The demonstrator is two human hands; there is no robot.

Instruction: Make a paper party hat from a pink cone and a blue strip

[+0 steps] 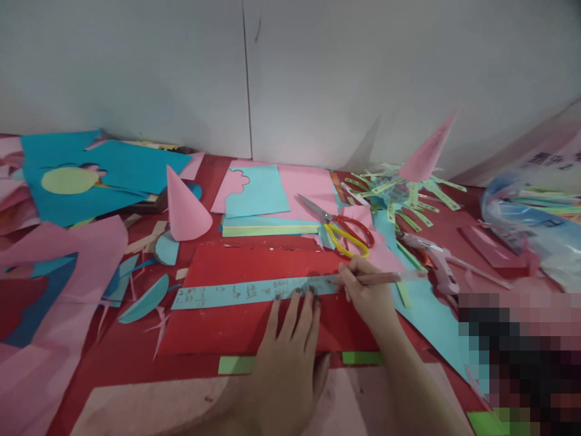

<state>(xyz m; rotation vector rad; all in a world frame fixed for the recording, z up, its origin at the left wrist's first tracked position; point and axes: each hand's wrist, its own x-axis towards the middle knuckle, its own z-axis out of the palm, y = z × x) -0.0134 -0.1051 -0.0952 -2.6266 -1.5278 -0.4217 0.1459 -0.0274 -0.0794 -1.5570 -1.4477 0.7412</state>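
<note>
A long light-blue paper strip [236,293] with handwriting lies across a red sheet [254,266]. My left hand [290,357] lies flat on the red sheet, fingers spread, fingertips pressing the strip's lower edge. My right hand [367,290] is closed around a pink pen [390,277], whose tip touches the right end of the strip.
Scissors [340,227] with red and yellow handles lie behind the sheet. A glue gun [436,257] sits to the right. Two pink paper cones [184,209] stand on the table, one [426,151] amid several green strips. Blue and pink paper [91,175] covers the left; a plastic bag [531,218] far right.
</note>
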